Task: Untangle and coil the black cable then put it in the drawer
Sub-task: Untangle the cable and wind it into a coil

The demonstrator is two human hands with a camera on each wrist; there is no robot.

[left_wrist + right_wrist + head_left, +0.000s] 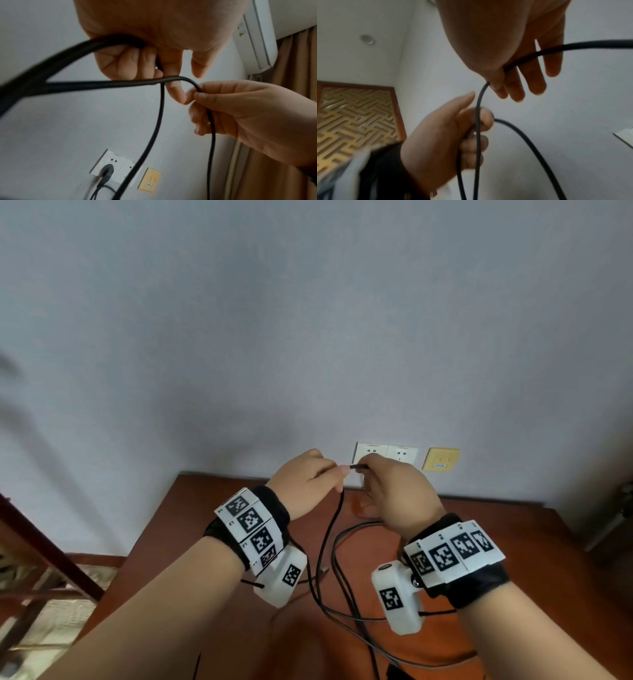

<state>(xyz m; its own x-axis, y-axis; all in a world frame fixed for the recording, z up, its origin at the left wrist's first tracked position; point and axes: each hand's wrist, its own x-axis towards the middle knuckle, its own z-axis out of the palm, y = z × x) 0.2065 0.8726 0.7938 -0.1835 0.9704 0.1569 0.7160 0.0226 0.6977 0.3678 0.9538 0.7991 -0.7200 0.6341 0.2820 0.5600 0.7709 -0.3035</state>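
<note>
Both hands are raised above the brown table (520,546), close together in front of the wall sockets. My left hand (337,472) grips the black cable (329,535) with its fingers curled round it (137,58). My right hand (364,472) pinches the same cable between thumb and fingers (496,83), and a short stretch runs between the two hands. From the hands the cable (102,85) hangs in long strands and lies in loose crossing loops on the table (342,597). A small connector end (324,570) lies among the loops. No drawer is in view.
Two white wall sockets (387,455) and a yellow plate (441,459) sit just above the table's back edge. Another dark plug (107,170) is in the left socket. A wooden lattice screen (351,115) stands to the left, an air conditioner (257,33) and curtain to the right.
</note>
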